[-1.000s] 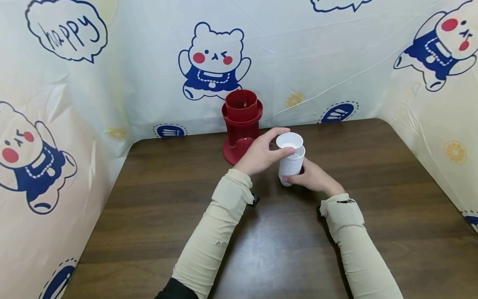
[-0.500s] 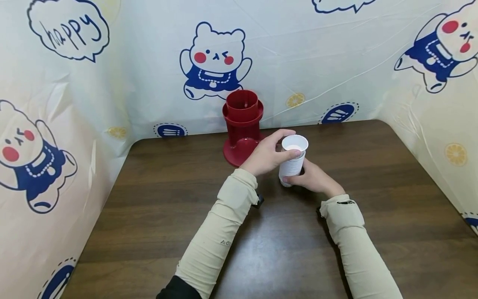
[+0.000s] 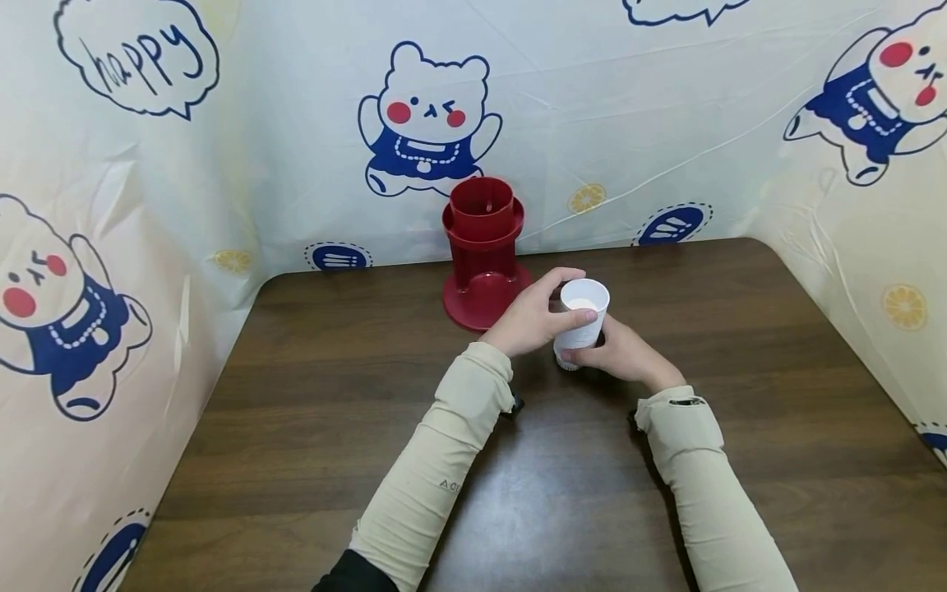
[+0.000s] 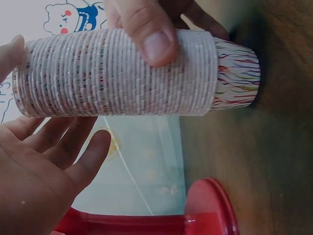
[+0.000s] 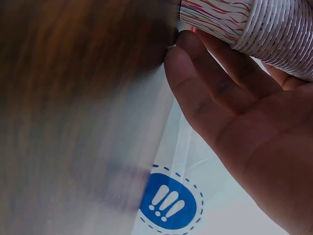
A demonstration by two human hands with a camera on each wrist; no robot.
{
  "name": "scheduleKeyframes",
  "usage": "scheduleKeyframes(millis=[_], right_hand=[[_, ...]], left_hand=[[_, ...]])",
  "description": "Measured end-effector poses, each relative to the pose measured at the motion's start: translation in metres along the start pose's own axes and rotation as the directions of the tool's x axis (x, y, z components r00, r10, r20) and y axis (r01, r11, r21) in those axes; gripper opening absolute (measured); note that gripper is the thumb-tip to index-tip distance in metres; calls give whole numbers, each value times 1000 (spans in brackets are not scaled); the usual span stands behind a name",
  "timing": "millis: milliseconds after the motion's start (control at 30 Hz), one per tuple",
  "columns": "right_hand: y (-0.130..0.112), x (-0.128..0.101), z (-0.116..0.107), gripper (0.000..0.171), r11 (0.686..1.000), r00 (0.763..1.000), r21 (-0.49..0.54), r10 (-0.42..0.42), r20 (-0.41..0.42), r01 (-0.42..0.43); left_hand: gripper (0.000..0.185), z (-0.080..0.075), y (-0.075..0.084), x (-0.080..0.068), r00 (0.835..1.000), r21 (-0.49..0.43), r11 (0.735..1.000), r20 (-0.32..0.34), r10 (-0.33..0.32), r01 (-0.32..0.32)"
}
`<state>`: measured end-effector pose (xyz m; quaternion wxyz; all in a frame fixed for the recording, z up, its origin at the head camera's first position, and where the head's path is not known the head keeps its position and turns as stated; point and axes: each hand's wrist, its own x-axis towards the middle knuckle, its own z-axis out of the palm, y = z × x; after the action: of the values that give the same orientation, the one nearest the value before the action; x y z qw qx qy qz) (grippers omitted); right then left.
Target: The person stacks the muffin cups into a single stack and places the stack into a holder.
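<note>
Upright on the wooden table stands a tall stack of white paper cups (image 3: 579, 335), nested mouth-up. The left wrist view shows the many rims of the stack (image 4: 117, 73) and the coloured wavy lines on the lowest cup. With thumb and fingers, my left hand (image 3: 531, 319) grips the stack's upper end from the left. My right hand (image 3: 625, 355) holds it lower down from the right, its thumb across the near side. The fingers (image 5: 195, 88) curl around behind the patterned bottom cup in the right wrist view. The far-side fingertips are partly hidden.
A red cylindrical holder (image 3: 484, 255) with a round base stands just behind and left of the stack, close to my left hand. Behind the table (image 3: 333, 411) hangs a printed curtain (image 3: 296, 164), which also lines both sides.
My left hand has brought the top cups, raised and offset a second ago, down into line with the rest of the stack. The right hand stays in place.
</note>
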<state>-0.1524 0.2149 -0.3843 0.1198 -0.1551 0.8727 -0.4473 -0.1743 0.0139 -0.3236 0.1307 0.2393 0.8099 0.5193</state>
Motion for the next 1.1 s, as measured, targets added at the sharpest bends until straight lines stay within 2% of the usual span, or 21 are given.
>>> scheduleKeyframes(millis=[200,333,667,933,1100], right_hand=[[-1,0,1,76,1000,1000,11,-13,-4,13],[-2,1,2,74,1000,1000,4,-10,-14,10],[-6,3,3,67,1000,1000,-26,17,-17,-17],[-4,5,6,67,1000,1000,-23,4,-18,-5],[-7,5,11,74,1000,997,11,-1,-71,2]], left_hand=[[71,6,-12,-1,1000,-10,1000,-1,23,-23],[74,10,-23,-4,1000,12,1000,7,-15,15],[74,18,-48,-11,997,-43,997,17,-71,72],[73,20,-58,-14,998,-42,997,-11,-68,68],[69,15,-59,-16,997,-36,997,-32,-68,67]])
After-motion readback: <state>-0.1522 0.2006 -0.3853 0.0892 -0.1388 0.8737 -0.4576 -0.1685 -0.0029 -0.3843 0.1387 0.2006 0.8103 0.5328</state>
